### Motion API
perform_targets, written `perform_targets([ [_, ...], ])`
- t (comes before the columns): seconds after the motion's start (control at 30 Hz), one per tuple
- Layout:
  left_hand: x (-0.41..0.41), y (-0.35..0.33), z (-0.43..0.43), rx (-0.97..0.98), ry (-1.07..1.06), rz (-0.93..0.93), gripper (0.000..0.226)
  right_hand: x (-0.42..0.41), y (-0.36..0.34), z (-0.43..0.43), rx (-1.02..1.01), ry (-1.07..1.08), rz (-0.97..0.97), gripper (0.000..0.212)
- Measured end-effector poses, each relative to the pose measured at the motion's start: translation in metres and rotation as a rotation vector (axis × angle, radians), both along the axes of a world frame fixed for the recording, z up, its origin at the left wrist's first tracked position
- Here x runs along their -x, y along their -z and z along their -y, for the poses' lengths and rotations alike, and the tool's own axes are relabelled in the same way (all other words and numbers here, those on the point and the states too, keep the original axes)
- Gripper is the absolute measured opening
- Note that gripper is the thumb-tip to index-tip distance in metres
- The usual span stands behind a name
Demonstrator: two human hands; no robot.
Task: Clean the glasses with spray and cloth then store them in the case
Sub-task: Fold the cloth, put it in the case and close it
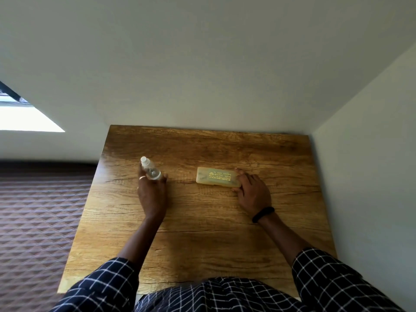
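Glasses are nowhere in plain sight, so their place can only be guessed: most likely inside the case, a yellowish, slightly see-through box with gold print. It lies shut and flat on the desk, a little right of the middle, its long sides running along with the far edge. Whether anything is inside cannot be told through the lid. The right hand, with a black wristband behind it, holds the case by its right end, thumb on the far side and fingers on the near side. The left hand, wearing a ring, is curled round the spray bottle, a small clear bottle with a white cap. The bottle sits nearer the left edge of the desk and tilts with its cap toward the far left corner; whether its base touches the wood is not clear. The bottle and the case are well apart. No cloth shows anywhere on the desk. As for progress, there are two readings: nothing is started and the case has yet to be opened, or all is done and the things are being set down. With both hands holding the items, I lean toward the start. In that case opening, spraying, wiping and storing all remain.
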State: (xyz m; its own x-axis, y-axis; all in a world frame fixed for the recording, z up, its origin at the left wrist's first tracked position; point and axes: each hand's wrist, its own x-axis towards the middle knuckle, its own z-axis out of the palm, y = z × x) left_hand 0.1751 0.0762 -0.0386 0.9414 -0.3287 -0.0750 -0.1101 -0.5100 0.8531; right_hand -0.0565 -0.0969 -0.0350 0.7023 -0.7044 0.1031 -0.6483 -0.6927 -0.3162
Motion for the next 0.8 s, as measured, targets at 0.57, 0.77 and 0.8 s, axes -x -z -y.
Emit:
perform_targets([
  [0.57, 0.043, -0.011, 0.038, -0.120, 0.467, 0.049, 0.041, 0.010, 0.002, 0.014, -0.090, 0.101, 0.021, 0.057],
  [0.77, 0.037, -0.006, 0.034, -0.132, 0.503, 0.064, 0.044, 0.009, 0.000, 0.011, -0.085, 0.115, 0.022, 0.062],
  [0.8, 0.037, -0.005, 0.033, -0.131, 0.507, 0.064, 0.045, 0.009, 0.000, 0.012, -0.082, 0.110, 0.023, 0.061],
])
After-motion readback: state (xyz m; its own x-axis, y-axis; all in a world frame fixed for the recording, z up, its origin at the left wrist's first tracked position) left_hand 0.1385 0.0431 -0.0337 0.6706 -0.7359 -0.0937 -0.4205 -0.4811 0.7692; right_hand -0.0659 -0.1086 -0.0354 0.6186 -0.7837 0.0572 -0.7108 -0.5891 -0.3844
